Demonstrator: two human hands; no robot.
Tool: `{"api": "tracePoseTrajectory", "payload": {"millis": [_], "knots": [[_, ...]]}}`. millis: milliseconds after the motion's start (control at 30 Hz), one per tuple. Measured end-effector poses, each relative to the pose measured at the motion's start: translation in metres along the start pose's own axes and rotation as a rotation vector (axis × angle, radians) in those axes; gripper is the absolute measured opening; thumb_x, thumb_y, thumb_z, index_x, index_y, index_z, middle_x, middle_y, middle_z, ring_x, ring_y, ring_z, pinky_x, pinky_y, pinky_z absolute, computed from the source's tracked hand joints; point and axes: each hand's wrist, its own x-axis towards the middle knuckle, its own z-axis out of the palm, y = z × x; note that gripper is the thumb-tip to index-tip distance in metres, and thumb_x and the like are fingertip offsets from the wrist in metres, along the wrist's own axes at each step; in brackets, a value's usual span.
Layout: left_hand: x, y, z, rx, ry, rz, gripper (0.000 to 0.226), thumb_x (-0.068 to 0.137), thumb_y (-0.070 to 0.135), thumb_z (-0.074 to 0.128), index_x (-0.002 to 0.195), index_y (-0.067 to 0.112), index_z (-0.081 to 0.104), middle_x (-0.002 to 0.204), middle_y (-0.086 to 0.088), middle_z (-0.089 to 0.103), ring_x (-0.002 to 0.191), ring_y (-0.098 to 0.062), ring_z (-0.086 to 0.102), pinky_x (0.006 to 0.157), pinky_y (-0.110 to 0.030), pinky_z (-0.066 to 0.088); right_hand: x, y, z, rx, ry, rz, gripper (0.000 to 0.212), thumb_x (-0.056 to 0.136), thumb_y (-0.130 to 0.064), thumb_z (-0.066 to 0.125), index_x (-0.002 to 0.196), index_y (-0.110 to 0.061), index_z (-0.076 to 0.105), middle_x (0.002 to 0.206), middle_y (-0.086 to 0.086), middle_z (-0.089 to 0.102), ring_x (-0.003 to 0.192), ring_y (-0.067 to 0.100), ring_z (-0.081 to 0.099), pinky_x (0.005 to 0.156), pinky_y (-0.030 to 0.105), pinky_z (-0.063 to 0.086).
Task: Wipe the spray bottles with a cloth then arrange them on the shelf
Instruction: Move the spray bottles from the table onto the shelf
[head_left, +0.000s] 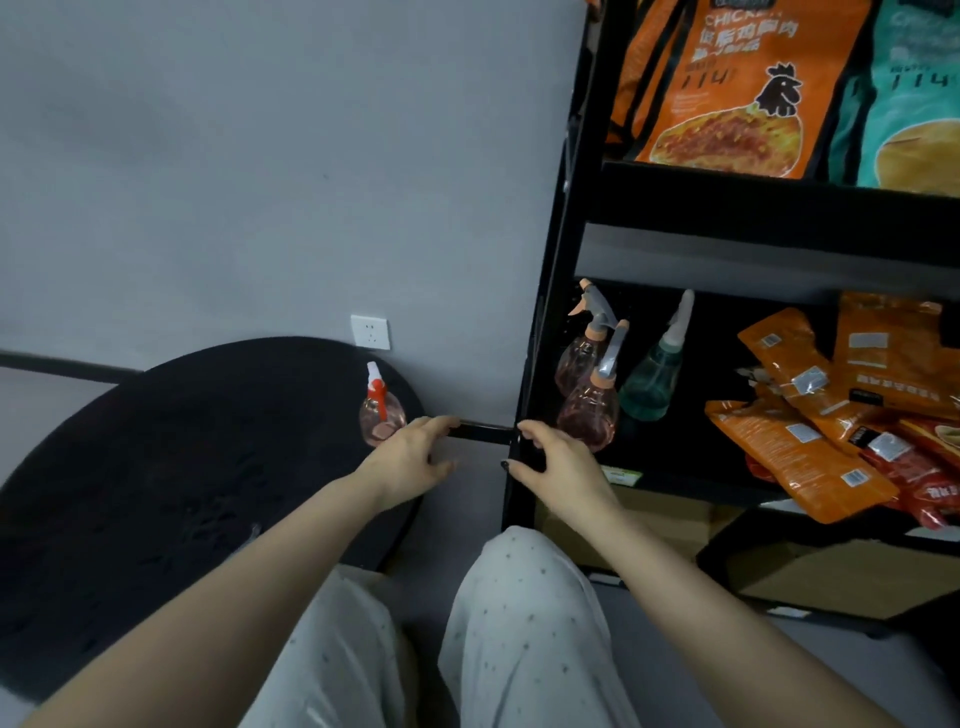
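A pink spray bottle with a red and white nozzle (382, 410) stands at the right edge of a round black surface (182, 467). My left hand (410, 460) hovers just right of it, fingers apart, holding nothing. On the black shelf (675, 480) stand two pink bottles with grey and orange triggers (576, 358) (589, 413) and a green bottle (649, 387). My right hand (558, 462) is at the shelf's front left post, just below the nearer pink bottle, with its fingers curled apart and empty. No cloth is in view.
Orange and red snack packets (810, 415) lie heaped on the right of the same shelf. Large orange and teal bags (727, 88) fill the shelf above. Cardboard boxes (831, 571) sit below. A wall socket (370, 331) is behind the round surface. My knees are in the foreground.
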Motion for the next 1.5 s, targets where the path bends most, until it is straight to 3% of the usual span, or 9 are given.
{"api": "tracePoseTrajectory", "payload": {"millis": [267,533,733,933,1133,1267,1500], "knots": [[-0.028,-0.078,-0.017,0.154,0.011,-0.151,0.064,0.092,0.041,0.054,0.148,0.026,0.027,0.15,-0.001,0.036,0.135,-0.021,0.035,0.109,-0.035,0.033,0.039,-0.042,0.061,-0.11,-0.198,-0.083,0.066,0.091,-0.04,0.059,0.147,-0.02,0.03,0.151,0.0,0.034,0.137,0.016,0.032,0.11,0.027,0.028],[-0.004,-0.149,-0.017,0.176,-0.035,-0.253,0.064,0.093,0.042,0.051,0.148,0.024,0.025,0.152,0.0,0.033,0.139,-0.019,0.031,0.111,-0.035,0.03,0.118,-0.049,0.136,-0.2,-0.301,-0.011,0.07,0.09,-0.041,0.059,0.148,-0.02,0.026,0.153,-0.001,0.029,0.138,0.018,0.03,0.108,0.034,0.033],[0.04,-0.197,-0.004,0.145,-0.038,-0.309,0.064,0.092,0.043,0.051,0.148,0.024,0.025,0.152,0.0,0.033,0.139,-0.019,0.031,0.112,-0.035,0.028,0.183,-0.047,0.187,-0.117,-0.234,0.074,0.068,0.086,-0.037,0.065,0.142,-0.016,0.033,0.143,0.005,0.041,0.129,0.022,0.042,0.098,0.033,0.04],[0.077,-0.224,0.005,0.171,-0.01,-0.316,0.064,0.093,0.041,0.052,0.148,0.025,0.023,0.152,0.002,0.031,0.139,-0.018,0.029,0.114,-0.035,0.026,0.222,-0.041,0.225,-0.093,-0.137,0.041,0.079,0.084,-0.043,0.066,0.146,-0.018,0.024,0.148,0.003,0.036,0.135,0.02,0.037,0.105,0.035,0.039],[0.092,-0.235,0.017,0.215,-0.047,-0.305,0.066,0.092,0.042,0.051,0.149,0.025,0.022,0.154,0.002,0.028,0.141,-0.018,0.026,0.116,-0.037,0.022,0.231,-0.04,0.237,-0.007,-0.158,-0.002,0.076,0.086,-0.035,0.066,0.146,-0.016,0.024,0.145,0.003,0.038,0.131,0.02,0.041,0.102,0.03,0.038],[0.088,-0.233,0.018,0.249,-0.062,-0.285,0.065,0.093,0.043,0.049,0.149,0.026,0.021,0.154,0.002,0.027,0.142,-0.018,0.024,0.116,-0.038,0.02,0.227,-0.043,0.234,0.028,-0.138,0.002,0.062,0.086,-0.036,0.065,0.138,-0.018,0.037,0.135,0.001,0.047,0.122,0.018,0.049,0.095,0.028,0.043],[0.062,-0.203,0.007,0.259,-0.014,-0.193,0.06,0.094,0.039,0.048,0.148,0.025,0.025,0.151,0.004,0.034,0.14,-0.016,0.029,0.115,-0.035,0.022,0.182,-0.038,0.19,0.062,-0.208,-0.049,0.059,0.083,-0.036,0.066,0.135,-0.022,0.04,0.132,-0.004,0.047,0.119,0.016,0.049,0.094,0.027,0.042]]}}
